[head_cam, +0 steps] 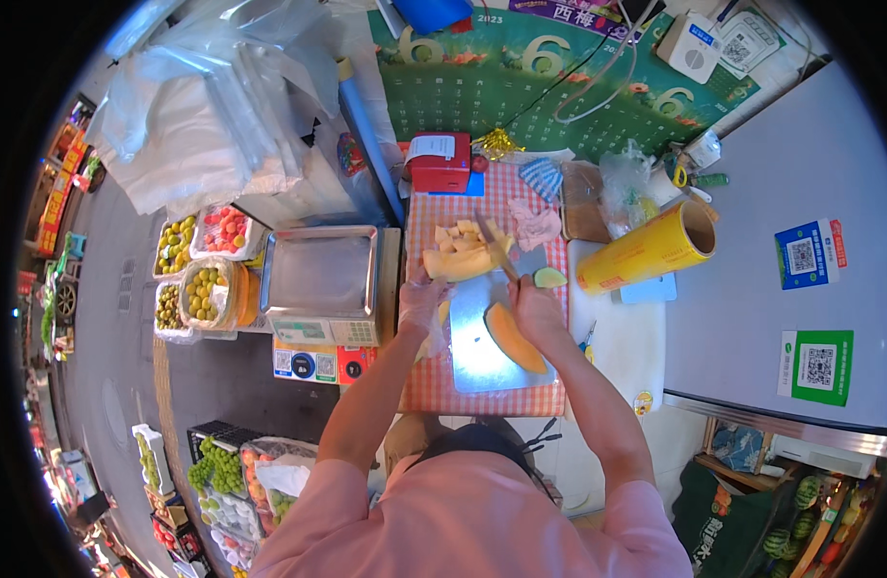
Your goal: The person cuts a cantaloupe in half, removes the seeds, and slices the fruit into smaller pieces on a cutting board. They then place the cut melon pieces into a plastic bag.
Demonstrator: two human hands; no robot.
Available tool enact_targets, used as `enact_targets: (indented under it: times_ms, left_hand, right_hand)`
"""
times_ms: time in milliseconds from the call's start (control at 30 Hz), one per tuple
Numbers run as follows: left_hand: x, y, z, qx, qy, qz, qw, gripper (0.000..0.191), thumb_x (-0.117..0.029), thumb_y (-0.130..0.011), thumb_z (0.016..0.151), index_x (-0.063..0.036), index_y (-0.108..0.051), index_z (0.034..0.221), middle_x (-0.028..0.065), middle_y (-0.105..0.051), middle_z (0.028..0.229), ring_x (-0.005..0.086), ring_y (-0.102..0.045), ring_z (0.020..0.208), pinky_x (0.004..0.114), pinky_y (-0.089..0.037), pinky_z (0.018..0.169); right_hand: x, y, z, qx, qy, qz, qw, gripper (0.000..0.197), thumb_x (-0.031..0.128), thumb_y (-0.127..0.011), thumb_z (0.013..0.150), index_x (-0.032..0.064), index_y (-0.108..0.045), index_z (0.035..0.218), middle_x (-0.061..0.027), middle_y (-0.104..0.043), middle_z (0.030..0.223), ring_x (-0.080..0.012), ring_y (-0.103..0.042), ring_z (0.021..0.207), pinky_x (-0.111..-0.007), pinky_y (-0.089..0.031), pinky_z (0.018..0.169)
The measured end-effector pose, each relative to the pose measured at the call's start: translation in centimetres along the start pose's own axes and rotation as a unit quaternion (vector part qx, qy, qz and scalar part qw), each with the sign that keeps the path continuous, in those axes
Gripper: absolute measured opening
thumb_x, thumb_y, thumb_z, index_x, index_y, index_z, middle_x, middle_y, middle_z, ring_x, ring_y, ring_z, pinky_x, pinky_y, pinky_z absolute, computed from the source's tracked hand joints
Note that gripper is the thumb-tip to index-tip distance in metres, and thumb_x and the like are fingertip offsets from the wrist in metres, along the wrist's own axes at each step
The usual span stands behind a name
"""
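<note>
My left hand (420, 303), in a clear plastic glove, rests its fingers at the left end of a pale orange melon wedge (458, 266). In my right hand (539, 312) is the handle of a knife (492, 238). Its blade points away from me and crosses the wedge's right part. Cut melon chunks (464, 235) lie just beyond the wedge. Nearer to me, a deeper orange melon slice (514, 339) lies on a shiny cutting board (479, 370). A pale green piece (550, 277) sits right of the knife handle.
The checkered tablecloth (429, 394) carries a red printer (440, 165) and a crumpled pink cloth (536, 224). A weighing scale (321, 271) stands left, near fruit baskets (205, 292). On the right are a yellow film roll (642, 249), a white board (624, 339) and a large grey surface (732, 303).
</note>
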State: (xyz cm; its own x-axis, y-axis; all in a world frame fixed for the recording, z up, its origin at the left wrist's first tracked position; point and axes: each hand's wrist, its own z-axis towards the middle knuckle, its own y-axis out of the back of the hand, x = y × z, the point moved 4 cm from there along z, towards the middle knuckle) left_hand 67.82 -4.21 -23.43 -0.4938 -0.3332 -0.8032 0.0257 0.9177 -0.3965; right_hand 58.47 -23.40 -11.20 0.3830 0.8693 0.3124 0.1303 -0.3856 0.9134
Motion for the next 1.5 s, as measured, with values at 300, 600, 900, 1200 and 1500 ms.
enact_targets:
  times_ms: [300, 600, 900, 1200, 1500]
  left_hand:
    - [-0.6, -1.8, -0.3, 0.007, -0.002, 0.006, 1.0, 0.032, 0.004, -0.06, 0.091, 0.0005, -0.062, 0.122, 0.0087, -0.069, 0.097, 0.0154, -0.069, 0.076, 0.023, -0.055, 0.063]
    - [0.2, -1.9, 0.7, 0.036, -0.011, 0.012, 0.999, 0.033, 0.003, -0.061, 0.09, -0.0005, -0.062, 0.123, 0.0084, -0.07, 0.097, 0.0152, -0.07, 0.079, 0.021, -0.056, 0.067]
    - [-0.3, -2.8, 0.9, 0.011, -0.01, 0.041, 0.999, 0.037, 0.004, -0.059, 0.09, -0.0025, -0.061, 0.126, 0.0069, -0.07, 0.102, 0.0144, -0.071, 0.084, 0.022, -0.056, 0.069]
    - [-0.1, -3.6, 1.2, 0.046, -0.028, 0.08, 0.995, 0.035, 0.005, -0.062, 0.087, -0.0046, -0.065, 0.12, 0.0043, -0.07, 0.096, 0.0089, -0.065, 0.075, 0.021, -0.052, 0.065]
    - [0.9, -2.1, 2.0, 0.06, -0.004, 0.021, 0.998, 0.035, 0.004, -0.063, 0.086, -0.004, -0.067, 0.119, 0.0029, -0.07, 0.093, 0.0082, -0.063, 0.069, 0.02, -0.05, 0.064]
  right_hand:
    - [0.7, 2.5, -0.2, 0.025, 0.034, 0.013, 0.999, 0.037, 0.031, -0.041, 0.104, -0.0012, -0.058, 0.103, -0.0248, -0.07, 0.085, -0.044, -0.068, 0.08, -0.054, -0.053, 0.073]
    - [0.7, 0.6, 0.2, 0.051, 0.108, -0.006, 0.993, 0.031, 0.03, -0.048, 0.101, 0.0002, -0.056, 0.097, -0.0243, -0.066, 0.076, -0.0452, -0.065, 0.074, -0.057, -0.05, 0.069]
    - [3.1, 3.4, -0.8, 0.029, 0.111, 0.006, 0.993, 0.031, 0.026, -0.046, 0.101, -0.0028, -0.057, 0.102, -0.0249, -0.068, 0.079, -0.043, -0.067, 0.076, -0.054, -0.053, 0.072]
    - [3.3, 1.0, -1.2, 0.058, 0.1, -0.034, 0.993, 0.03, 0.027, -0.046, 0.101, -0.002, -0.056, 0.099, -0.0236, -0.069, 0.078, -0.0416, -0.069, 0.076, -0.051, -0.055, 0.071]
    - [0.8, 0.3, 0.2, 0.259, -0.063, 0.241, 0.933, 0.038, 0.034, -0.048, 0.1, -0.0019, -0.059, 0.101, -0.0263, -0.068, 0.08, -0.0415, -0.068, 0.072, -0.053, -0.054, 0.067]
